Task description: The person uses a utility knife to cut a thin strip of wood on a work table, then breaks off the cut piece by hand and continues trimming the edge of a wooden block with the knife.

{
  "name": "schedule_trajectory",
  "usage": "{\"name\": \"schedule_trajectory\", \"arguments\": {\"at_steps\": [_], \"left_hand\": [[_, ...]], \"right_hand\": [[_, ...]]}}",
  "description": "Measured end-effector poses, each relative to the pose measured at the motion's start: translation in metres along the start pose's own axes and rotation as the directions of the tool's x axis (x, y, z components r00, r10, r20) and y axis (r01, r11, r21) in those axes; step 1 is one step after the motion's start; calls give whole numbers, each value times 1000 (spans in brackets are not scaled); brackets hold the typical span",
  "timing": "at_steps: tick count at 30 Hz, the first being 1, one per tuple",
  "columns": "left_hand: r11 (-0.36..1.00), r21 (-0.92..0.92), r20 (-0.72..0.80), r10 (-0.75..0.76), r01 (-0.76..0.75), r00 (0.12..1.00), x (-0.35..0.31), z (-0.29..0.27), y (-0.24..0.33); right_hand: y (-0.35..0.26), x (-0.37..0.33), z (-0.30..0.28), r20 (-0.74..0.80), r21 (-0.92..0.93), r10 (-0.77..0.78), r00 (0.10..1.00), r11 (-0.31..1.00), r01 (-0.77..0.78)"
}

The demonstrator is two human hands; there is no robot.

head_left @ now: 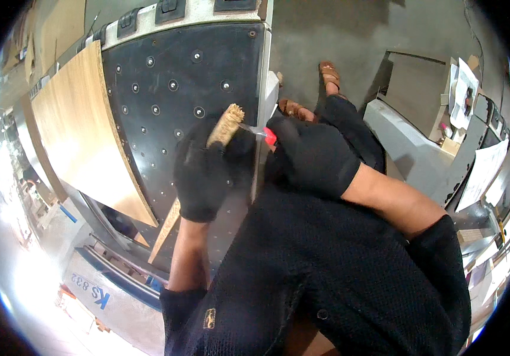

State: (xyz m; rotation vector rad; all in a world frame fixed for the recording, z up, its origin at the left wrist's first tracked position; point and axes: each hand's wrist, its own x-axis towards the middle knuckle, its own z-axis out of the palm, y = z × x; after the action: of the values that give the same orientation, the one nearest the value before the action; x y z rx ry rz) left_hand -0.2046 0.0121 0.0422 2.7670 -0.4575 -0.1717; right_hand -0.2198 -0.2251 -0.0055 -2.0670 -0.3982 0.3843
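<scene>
In a black glove, my left hand (204, 178) is closed around a narrow strip of chipboard (224, 129). The strip's rough, crumbly end sticks out above my fingers, and its other part slants down past my wrist. My right hand (311, 155), gloved in black too, grips a small knife with a red handle (270, 136). Its thin metal blade (250, 127) points left and meets the strip near the rough end; whether it cuts in, I cannot tell. Most of the knife's handle is hidden in my right palm.
Beneath my hands lies a black machine table (160, 89) studded with small metal balls. A wood-faced panel (83, 130) rests along its left side. Another person's sandalled foot (329, 74) is on the floor beyond. Papers (462, 92) lie on a grey machine at right.
</scene>
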Motion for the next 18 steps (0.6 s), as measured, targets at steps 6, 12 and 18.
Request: {"name": "schedule_trajectory", "arguments": {"at_steps": [6, 12, 18], "left_hand": [[997, -24, -43, -70, 69, 997, -10, 17, -18], [1000, -21, -78, -23, 22, 997, -4, 14, -12], [999, -41, -87, -40, 36, 995, -4, 12, -7]], "right_hand": [[-36, 10, -7, -93, 64, -18, 996, 998, 24], [-6, 11, 25, 103, 165, 217, 971, 959, -232], [-5, 14, -6, 70, 266, 216, 974, 937, -227]]}}
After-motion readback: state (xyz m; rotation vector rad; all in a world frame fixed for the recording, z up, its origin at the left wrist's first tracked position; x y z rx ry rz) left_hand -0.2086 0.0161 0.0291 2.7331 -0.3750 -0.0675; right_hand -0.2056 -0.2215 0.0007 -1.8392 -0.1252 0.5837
